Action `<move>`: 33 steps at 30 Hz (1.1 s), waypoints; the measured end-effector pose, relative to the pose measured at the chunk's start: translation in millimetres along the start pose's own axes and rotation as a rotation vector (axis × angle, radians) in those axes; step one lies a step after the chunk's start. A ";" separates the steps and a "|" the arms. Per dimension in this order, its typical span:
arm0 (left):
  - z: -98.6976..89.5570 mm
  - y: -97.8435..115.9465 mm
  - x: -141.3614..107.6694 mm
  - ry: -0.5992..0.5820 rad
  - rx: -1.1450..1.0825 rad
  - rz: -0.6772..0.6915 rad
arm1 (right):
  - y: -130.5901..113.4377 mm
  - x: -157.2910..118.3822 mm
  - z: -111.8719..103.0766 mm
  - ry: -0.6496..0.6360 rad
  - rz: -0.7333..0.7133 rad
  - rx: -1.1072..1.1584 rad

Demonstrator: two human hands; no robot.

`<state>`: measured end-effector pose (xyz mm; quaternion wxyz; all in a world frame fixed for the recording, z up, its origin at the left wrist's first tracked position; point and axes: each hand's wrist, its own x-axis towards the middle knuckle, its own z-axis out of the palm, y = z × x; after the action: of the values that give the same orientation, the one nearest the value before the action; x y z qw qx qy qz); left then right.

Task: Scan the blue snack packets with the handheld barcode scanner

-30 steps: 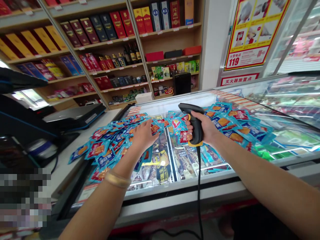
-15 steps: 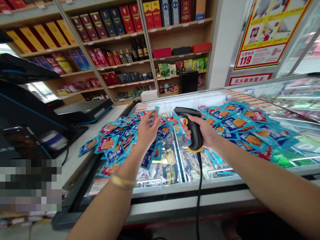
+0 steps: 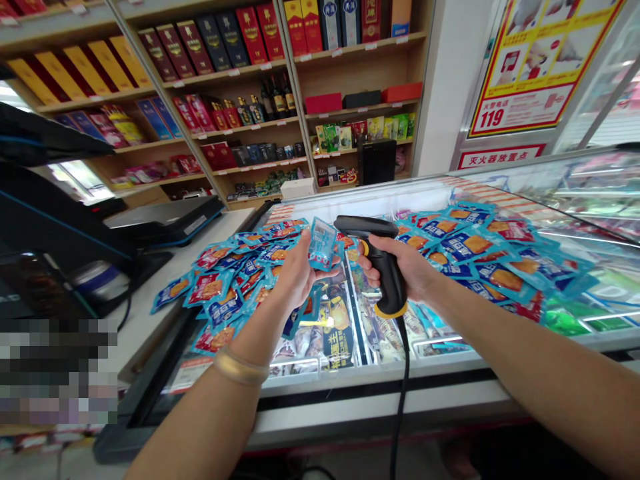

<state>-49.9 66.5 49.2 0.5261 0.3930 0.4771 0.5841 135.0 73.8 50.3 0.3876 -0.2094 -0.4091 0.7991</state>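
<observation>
A small light-blue snack packet (image 3: 323,245) is held in my left hand (image 3: 299,273), its printed back with a pale label patch turned toward me. My right hand (image 3: 400,263) grips a black and yellow barcode scanner (image 3: 391,280) by its handle, fingers around the trigger side. The scanner's head points left at the packet, a small gap between them. Beneath and left of my left hand lies a heap of blue and red snack packets (image 3: 225,303). A second heap of similar packets (image 3: 470,243) spreads to the right of the scanner.
Both heaps rest on a glass-topped freezer (image 3: 300,383) with goods inside. The scanner's black cable (image 3: 400,400) hangs over its front edge. At left a counter (image 3: 150,317) carries a dark checkout machine (image 3: 45,220). Shelves of boxed goods (image 3: 250,120) stand behind.
My left hand has turned the packet so its broad back faces me; before, it showed nearly edge-on. The scanner has shifted slightly left and down, its head closer to the packet.
</observation>
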 end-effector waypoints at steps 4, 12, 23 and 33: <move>1.4 0.4 -1.6 0.015 0.001 0.020 | -0.2 -0.4 0.7 -0.005 0.009 -0.018; 2.0 1.6 -3.6 0.011 0.013 0.059 | 0.2 -1.3 2.8 0.017 -0.003 -0.061; 1.7 1.3 -3.8 0.004 0.055 0.068 | 1.5 -0.4 2.2 0.028 0.008 -0.063; 15.5 -5.1 0.3 -0.028 0.240 0.280 | -25.2 -6.1 -7.6 0.127 -0.064 0.048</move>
<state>-33.9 68.9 47.9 0.3957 0.5235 0.4766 0.5849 154.9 81.9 66.6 0.4429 -0.2372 -0.3708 0.7811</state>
